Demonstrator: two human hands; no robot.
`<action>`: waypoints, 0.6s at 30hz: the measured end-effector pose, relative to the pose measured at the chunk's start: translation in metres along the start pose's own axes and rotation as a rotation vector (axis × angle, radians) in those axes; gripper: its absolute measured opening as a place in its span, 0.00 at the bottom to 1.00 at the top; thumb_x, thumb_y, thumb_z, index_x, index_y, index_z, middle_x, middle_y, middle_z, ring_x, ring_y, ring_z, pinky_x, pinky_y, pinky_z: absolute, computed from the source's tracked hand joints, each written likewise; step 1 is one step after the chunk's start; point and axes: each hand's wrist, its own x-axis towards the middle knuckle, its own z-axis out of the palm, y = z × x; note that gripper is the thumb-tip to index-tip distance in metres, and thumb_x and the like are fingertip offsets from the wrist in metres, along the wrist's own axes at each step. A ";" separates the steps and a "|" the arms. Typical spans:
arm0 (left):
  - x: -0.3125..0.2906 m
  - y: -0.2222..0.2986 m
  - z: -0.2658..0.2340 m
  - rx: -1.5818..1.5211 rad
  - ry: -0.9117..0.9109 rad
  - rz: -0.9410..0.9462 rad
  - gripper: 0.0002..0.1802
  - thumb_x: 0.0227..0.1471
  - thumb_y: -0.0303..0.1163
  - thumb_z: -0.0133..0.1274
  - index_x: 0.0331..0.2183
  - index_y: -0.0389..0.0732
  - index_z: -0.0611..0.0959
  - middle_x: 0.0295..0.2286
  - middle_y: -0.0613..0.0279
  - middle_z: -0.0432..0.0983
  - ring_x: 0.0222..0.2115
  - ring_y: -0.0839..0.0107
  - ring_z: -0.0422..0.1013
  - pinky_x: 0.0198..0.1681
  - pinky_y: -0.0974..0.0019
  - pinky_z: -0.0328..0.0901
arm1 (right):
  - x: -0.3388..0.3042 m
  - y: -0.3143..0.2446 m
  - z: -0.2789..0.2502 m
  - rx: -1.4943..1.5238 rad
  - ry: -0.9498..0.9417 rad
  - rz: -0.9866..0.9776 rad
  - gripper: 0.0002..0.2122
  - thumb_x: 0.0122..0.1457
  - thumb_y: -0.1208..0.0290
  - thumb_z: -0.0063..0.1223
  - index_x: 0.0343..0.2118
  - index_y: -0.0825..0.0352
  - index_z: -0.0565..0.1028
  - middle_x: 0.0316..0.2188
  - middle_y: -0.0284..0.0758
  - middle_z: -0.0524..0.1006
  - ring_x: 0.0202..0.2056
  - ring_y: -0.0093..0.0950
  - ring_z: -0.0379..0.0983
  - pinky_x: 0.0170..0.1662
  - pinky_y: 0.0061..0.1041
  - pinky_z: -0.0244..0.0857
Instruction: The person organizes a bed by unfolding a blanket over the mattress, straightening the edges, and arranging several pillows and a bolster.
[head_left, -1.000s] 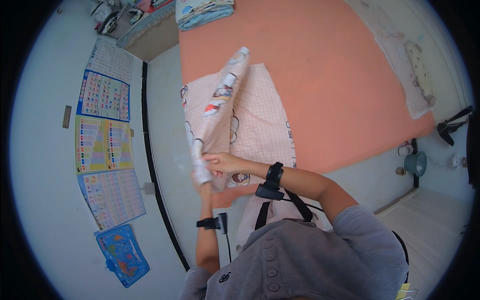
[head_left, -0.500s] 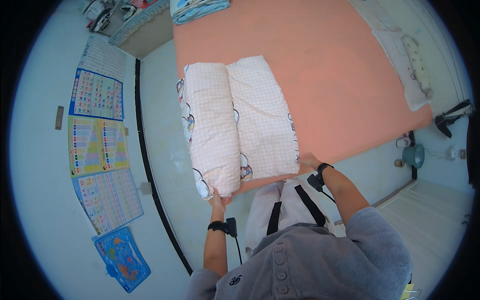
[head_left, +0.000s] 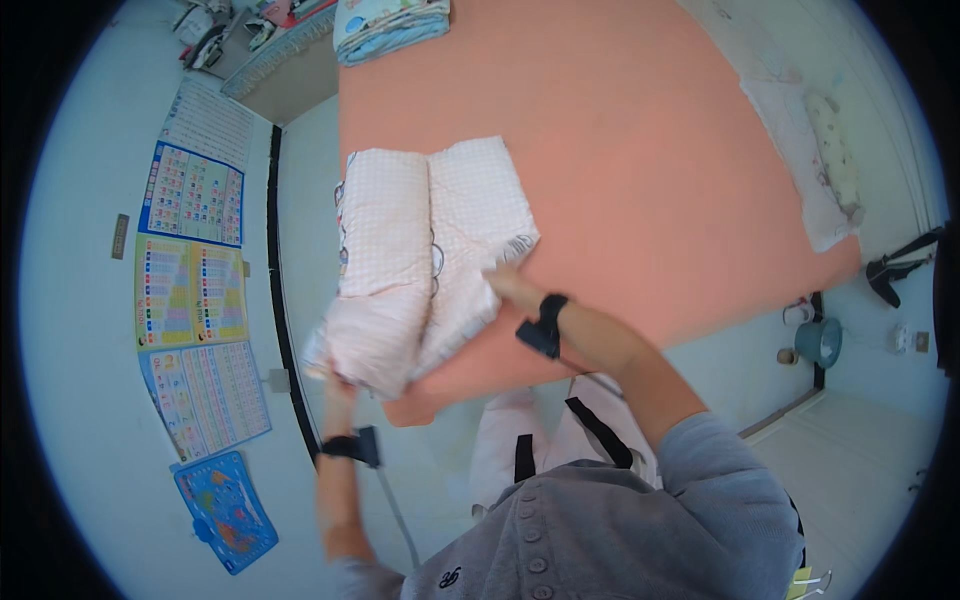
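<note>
My left hand [head_left: 342, 384] grips the near left corner of the pink checked quilt [head_left: 385, 225] on the bed [head_left: 630, 190]; my right hand [head_left: 508, 283] pinches its right edge, slightly blurred.

Home bedroom, bed [head_left: 640, 180], wall charts [head_left: 190, 290]

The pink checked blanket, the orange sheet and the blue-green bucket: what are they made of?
The blanket looks like soft, matte padded cloth, perhaps cotton: it puffs and creases. The sheet seems to be plain matte fabric, lying smooth without shine; its fibre can't be told. The bucket is probably plastic, going by its even colour, but it's small here.
</note>
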 end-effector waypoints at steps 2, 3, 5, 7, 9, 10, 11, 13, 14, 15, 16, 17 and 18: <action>0.014 0.071 0.061 0.175 -0.162 0.223 0.25 0.46 0.43 0.38 0.45 0.40 0.59 0.44 0.58 0.56 0.45 0.64 0.54 0.47 0.60 0.51 | 0.018 -0.057 -0.090 -0.154 -0.092 -0.176 0.19 0.48 0.62 0.37 0.41 0.70 0.60 0.44 0.41 0.59 0.46 0.30 0.52 0.47 0.27 0.48; 0.017 0.111 0.088 0.159 -0.093 0.277 0.25 0.46 0.43 0.38 0.44 0.38 0.60 0.43 0.57 0.58 0.44 0.65 0.55 0.46 0.61 0.52 | 0.034 -0.074 -0.138 -0.333 -0.122 -0.531 0.13 0.48 0.66 0.39 0.33 0.69 0.64 0.33 0.37 0.63 0.36 0.26 0.57 0.39 0.24 0.53; 0.001 0.195 0.097 0.174 0.108 0.358 0.21 0.45 0.38 0.41 0.40 0.36 0.65 0.39 0.57 0.63 0.39 0.69 0.61 0.41 0.67 0.58 | 0.046 -0.138 -0.205 -0.564 -0.291 -1.065 0.07 0.48 0.70 0.40 0.24 0.68 0.69 0.22 0.33 0.68 0.25 0.22 0.62 0.29 0.22 0.59; -0.009 0.249 0.066 0.224 0.042 0.535 0.20 0.44 0.36 0.42 0.40 0.36 0.66 0.37 0.58 0.65 0.36 0.71 0.63 0.38 0.71 0.60 | 0.024 -0.205 -0.294 -0.720 0.048 -0.961 0.10 0.48 0.68 0.40 0.28 0.69 0.69 0.26 0.39 0.70 0.28 0.27 0.65 0.31 0.26 0.60; -0.044 0.238 0.083 0.230 0.020 0.671 0.19 0.44 0.33 0.43 0.40 0.36 0.66 0.36 0.60 0.66 0.32 0.75 0.65 0.34 0.76 0.61 | 0.005 -0.216 -0.397 -0.695 0.544 -0.647 0.14 0.47 0.65 0.40 0.33 0.71 0.69 0.31 0.44 0.70 0.34 0.32 0.66 0.39 0.28 0.59; -0.064 0.218 0.093 0.223 0.022 0.754 0.19 0.43 0.31 0.43 0.40 0.36 0.67 0.35 0.60 0.67 0.28 0.77 0.66 0.30 0.79 0.62 | -0.062 -0.236 -0.407 -0.679 0.538 -0.597 0.14 0.48 0.67 0.39 0.36 0.70 0.68 0.33 0.39 0.70 0.34 0.28 0.66 0.38 0.23 0.58; -0.061 0.193 0.100 0.130 0.119 0.651 0.19 0.41 0.26 0.44 0.40 0.36 0.67 0.33 0.61 0.68 0.24 0.79 0.67 0.22 0.83 0.61 | -0.084 -0.216 -0.494 -0.661 0.667 -0.630 0.15 0.47 0.67 0.41 0.37 0.71 0.67 0.32 0.39 0.70 0.34 0.27 0.66 0.37 0.22 0.59; -0.071 0.134 0.053 -0.002 0.206 0.454 0.18 0.41 0.25 0.45 0.39 0.36 0.67 0.32 0.60 0.68 0.17 0.80 0.63 0.13 0.83 0.60 | -0.120 -0.167 -0.584 -0.293 0.701 -0.436 0.15 0.47 0.66 0.41 0.33 0.75 0.68 0.29 0.38 0.70 0.31 0.25 0.65 0.36 0.20 0.58; -0.071 0.082 0.066 -0.148 0.221 0.304 0.18 0.41 0.25 0.44 0.40 0.37 0.66 0.30 0.62 0.68 0.14 0.81 0.61 0.13 0.82 0.60 | -0.146 -0.130 -0.609 -0.128 0.897 -0.368 0.17 0.47 0.65 0.42 0.35 0.74 0.66 0.32 0.36 0.68 0.33 0.24 0.64 0.36 0.20 0.57; -0.073 0.039 0.059 -0.117 0.105 0.167 0.17 0.42 0.26 0.44 0.39 0.38 0.66 0.28 0.63 0.68 0.17 0.79 0.62 0.16 0.79 0.62 | -0.166 -0.092 -0.629 0.024 0.841 -0.462 0.21 0.45 0.62 0.44 0.40 0.72 0.62 0.36 0.36 0.66 0.37 0.25 0.62 0.38 0.22 0.56; -0.065 -0.011 0.094 -0.061 0.233 0.118 0.17 0.42 0.28 0.45 0.38 0.39 0.66 0.25 0.64 0.67 0.21 0.75 0.64 0.23 0.71 0.64 | -0.196 -0.045 -0.665 0.279 0.861 -0.318 0.26 0.45 0.56 0.43 0.43 0.70 0.59 0.37 0.35 0.65 0.39 0.26 0.60 0.40 0.23 0.54; -0.074 -0.043 0.063 0.198 0.049 0.186 0.18 0.41 0.30 0.46 0.38 0.40 0.66 0.26 0.63 0.66 0.24 0.72 0.64 0.27 0.68 0.64 | -0.205 -0.014 -0.653 0.420 0.844 -0.254 0.26 0.46 0.54 0.40 0.43 0.70 0.59 0.37 0.35 0.65 0.38 0.27 0.61 0.40 0.23 0.55; -0.079 -0.081 0.028 0.453 -0.141 0.245 0.18 0.41 0.32 0.47 0.38 0.41 0.66 0.27 0.63 0.66 0.26 0.69 0.64 0.30 0.66 0.63 | -0.210 0.013 -0.630 0.524 0.791 -0.155 0.25 0.47 0.52 0.37 0.43 0.69 0.59 0.36 0.35 0.66 0.37 0.27 0.62 0.39 0.24 0.55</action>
